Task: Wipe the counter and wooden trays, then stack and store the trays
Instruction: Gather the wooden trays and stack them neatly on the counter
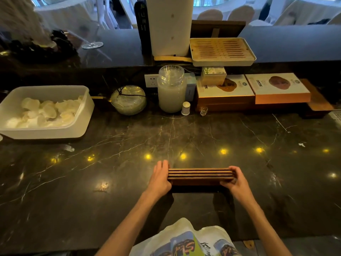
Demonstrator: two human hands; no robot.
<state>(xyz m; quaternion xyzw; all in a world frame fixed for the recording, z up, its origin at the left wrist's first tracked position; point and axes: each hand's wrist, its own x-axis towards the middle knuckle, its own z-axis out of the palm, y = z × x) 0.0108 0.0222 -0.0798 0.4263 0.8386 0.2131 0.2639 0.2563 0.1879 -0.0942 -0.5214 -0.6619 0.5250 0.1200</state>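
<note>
Fingers of the left hand (160,177) laid flat and straight against the left end of the stacked wooden trays (200,175), palm pressing that end, thumb hidden. Fingers of the right hand (235,180) curled over the right end, tips on the top edge, clasping it from the other side. Stack pinched between both hands, standing on its long edge on the dark marble counter (184,135), four thin edges showing as stripes. Ends of the trays covered by the hands; faces of the trays not visible; exact count hard to confirm. Well beyond the stack, against the counter's back ledge: a white plastic tub (81,122) of pale crumpled pieces far to the left, a stack of clear glass dishes (129,100), a tall glass jar (171,89) and printed boxes (252,89) to the right. Higher still, a slatted tea tray (222,50) on the raised ledge. Printed shirt (186,241) cut off at the bottom, nearer than the stack.
</note>
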